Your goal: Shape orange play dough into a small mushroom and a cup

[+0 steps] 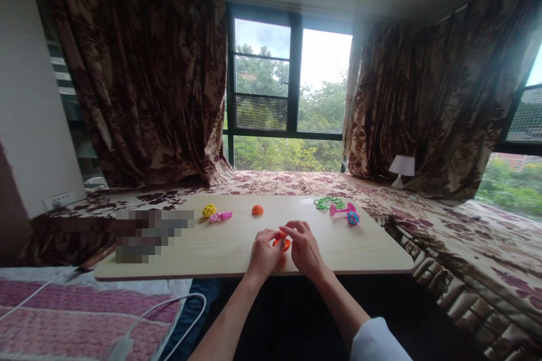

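Observation:
My left hand (263, 249) is closed, with thumb and fingertips on a small bright orange piece (288, 245) above the front middle of the table. My right hand (304, 245) curls in from the other side, its fingertips meeting the left ones on the same piece. Fingers cover much of it, so its kind is unclear. Just beyond the hands, a smooth orange dome-shaped piece (257, 210) rests on the tabletop.
The pale wooden table (220, 256) bears a yellow lumpy toy (209, 211) and a pink toy (221, 216) on the left. At the right lie a green beaded string (328, 202), a pink dumbbell-shaped toy (342, 209) and a spiky blue ball (352, 218). A pixelated patch hides the left end.

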### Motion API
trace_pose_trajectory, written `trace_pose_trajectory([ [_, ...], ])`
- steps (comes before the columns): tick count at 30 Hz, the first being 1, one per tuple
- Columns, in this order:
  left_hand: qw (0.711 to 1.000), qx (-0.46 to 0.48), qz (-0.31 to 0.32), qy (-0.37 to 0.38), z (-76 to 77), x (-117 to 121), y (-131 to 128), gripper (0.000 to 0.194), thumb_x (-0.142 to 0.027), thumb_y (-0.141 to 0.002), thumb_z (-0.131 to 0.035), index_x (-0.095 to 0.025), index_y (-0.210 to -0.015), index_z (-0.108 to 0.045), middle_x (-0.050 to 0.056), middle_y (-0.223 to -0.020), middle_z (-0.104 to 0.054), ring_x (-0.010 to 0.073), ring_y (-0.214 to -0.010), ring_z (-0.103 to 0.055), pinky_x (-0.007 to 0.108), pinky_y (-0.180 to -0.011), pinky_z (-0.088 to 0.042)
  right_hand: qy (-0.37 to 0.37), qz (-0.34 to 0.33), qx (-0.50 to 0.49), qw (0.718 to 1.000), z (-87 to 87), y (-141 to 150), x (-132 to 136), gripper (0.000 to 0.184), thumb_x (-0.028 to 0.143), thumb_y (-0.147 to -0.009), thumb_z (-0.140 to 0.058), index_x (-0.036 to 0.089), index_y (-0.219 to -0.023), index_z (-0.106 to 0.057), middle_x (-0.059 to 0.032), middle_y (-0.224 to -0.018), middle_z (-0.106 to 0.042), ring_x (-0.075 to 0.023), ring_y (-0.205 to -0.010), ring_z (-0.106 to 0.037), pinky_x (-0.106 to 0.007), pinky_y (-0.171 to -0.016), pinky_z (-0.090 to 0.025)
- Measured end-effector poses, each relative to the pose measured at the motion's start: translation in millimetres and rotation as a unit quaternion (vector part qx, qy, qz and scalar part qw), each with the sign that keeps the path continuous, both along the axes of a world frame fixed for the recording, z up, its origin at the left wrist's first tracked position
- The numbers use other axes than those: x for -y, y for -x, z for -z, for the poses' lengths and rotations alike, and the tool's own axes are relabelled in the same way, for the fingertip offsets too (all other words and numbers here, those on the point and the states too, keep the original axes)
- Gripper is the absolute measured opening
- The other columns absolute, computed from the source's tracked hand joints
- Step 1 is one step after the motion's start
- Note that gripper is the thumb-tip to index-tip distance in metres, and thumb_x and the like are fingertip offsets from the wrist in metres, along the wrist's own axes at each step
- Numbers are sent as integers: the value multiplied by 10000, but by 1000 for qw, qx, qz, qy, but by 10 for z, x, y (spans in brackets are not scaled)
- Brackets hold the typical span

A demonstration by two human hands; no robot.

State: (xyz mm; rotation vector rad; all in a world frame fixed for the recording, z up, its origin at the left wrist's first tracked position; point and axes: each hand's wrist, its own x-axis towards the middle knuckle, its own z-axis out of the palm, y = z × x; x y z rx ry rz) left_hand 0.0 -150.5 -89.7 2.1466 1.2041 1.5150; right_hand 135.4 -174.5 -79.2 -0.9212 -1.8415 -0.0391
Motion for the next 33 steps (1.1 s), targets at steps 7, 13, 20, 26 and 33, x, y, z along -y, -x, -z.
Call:
trace_pose_trajectory([
  [7, 1000, 25, 19, -1, -6, 30, -2, 156, -274, -741, -534, -206, -754, -674, 30, -768, -626, 187, -837, -540, 309, -767, -419, 3, -18, -14, 1000, -4, 4, 4, 575, -89, -638, -367, 296, -938, -672, -27, -979, -548, -178, -942, -460, -316, -811, -437],
  [13, 998, 55, 37, 10, -50, 47, -7, 169, -314, -731, -551, -222, -766, -688, 27, -754, -638, 195, -813, -560, 338, -784, -421, 5, -7, -40, 999, 13, -16, -39, 644, -93, -600, -356, 274, -1056, -624, -41, -994, -559, -189, -948, -467, -342, -831, -436],
  [20, 983, 151, 76, 75, -15, -1, 8, 229, -320, -706, -596, -194, -878, -679, 51, -883, -675, 199, -898, -590, 346, -832, -436, 26, -17, -105, 994, 48, -31, -103, 626, -68, -655, -337, 257, -1149, -545, -44, -976, -564, -170, -933, -500, -332, -825, -440],
  [26, 938, 287, 113, 156, -10, -26, 41, 511, -343, -707, -611, -182, -1181, -511, 36, -829, -681, 175, -840, -637, 326, -808, -475, 47, -41, -166, 984, 79, -51, -129, 577, -25, -680, -344, 235, -1171, -501, -58, -1004, -554, -158, -933, -536, -292, -748, -471],
  [33, 943, 273, 93, 167, -55, -1, 80, 344, -350, -728, -575, -154, -1003, -635, 71, -992, -677, 192, -927, -611, 319, -861, -451, 56, -70, -106, 990, 41, 4, 11, 675, 31, -655, -501, 269, -1276, -385, -63, -1121, -539, -172, -964, -532, -337, -802, -462],
])
